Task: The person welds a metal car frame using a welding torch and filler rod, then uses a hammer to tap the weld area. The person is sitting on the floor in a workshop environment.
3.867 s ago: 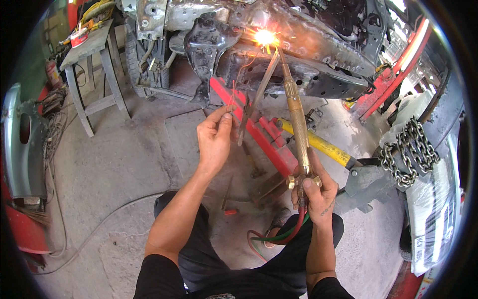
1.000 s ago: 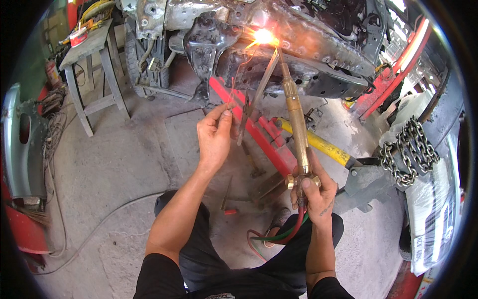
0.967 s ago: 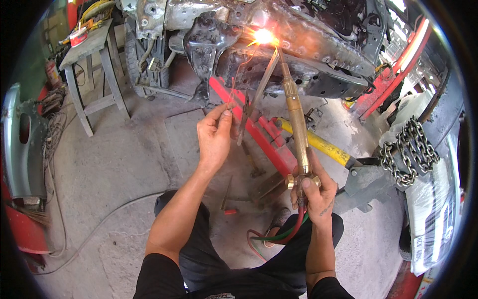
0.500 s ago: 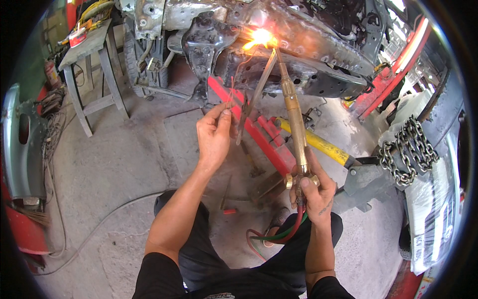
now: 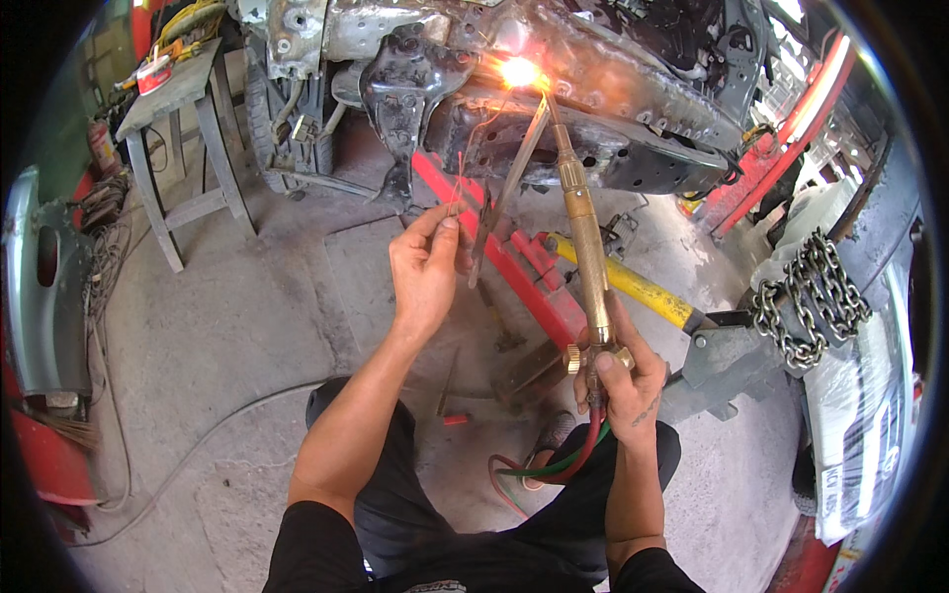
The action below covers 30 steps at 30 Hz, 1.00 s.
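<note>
Left hand (image 5: 425,275): thumb and finger pinched on thin copper-coloured wire (image 5: 461,176), rising above them. Right hand (image 5: 630,381): fingers wrapped around brass welding torch (image 5: 591,252), tip beyond them, beside glowing vehicle frame (image 5: 643,97). Sound handling called for steady tip, small wire feeds.

the one view comes from a fisheye camera on the person's head; it looks down and forward, close above the left hand (image 5: 427,272) and right hand (image 5: 631,381), toward the car frame (image 5: 633,89).
</note>
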Tool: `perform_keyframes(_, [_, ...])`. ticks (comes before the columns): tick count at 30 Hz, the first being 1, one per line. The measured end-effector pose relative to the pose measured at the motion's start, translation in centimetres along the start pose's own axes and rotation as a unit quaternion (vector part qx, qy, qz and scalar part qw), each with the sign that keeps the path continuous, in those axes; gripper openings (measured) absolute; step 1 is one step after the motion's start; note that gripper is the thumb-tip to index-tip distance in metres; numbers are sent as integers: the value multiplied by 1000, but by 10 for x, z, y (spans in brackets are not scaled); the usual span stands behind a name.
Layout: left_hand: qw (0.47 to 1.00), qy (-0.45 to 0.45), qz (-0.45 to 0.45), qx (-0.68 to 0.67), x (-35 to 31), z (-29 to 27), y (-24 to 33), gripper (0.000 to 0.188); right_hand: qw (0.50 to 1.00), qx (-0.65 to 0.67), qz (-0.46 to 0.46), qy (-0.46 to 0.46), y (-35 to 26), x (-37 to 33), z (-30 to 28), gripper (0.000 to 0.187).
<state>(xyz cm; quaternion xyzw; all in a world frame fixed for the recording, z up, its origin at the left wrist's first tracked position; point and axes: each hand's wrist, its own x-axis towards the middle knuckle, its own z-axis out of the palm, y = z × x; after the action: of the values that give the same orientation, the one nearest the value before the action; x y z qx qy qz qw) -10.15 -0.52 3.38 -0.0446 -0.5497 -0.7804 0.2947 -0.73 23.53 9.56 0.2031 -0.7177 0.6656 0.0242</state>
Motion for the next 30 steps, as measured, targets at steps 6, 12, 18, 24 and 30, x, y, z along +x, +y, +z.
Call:
perform_keyframes(6, [1000,2,1,-9,0,-1,-1,26,1000,-4,-2,-1,1,0,0,60])
perform_keyframes(12, [1000,2,-1,-6,0,0,-1,26,1000,4,6,6,0,-1,1,60])
perform_keyframes(18, [1000,2,1,-5,0,0,0,26,1000,-2,-4,-3,1,-1,0,60])
perform_keyframes(24, [1000,1,-2,-5,0,0,0,26,1000,-7,-5,2,1,-1,0,60])
perform_keyframes(30, [1000,0,-4,-11,0,0,0,26,1000,-9,-4,1,0,0,1,60])
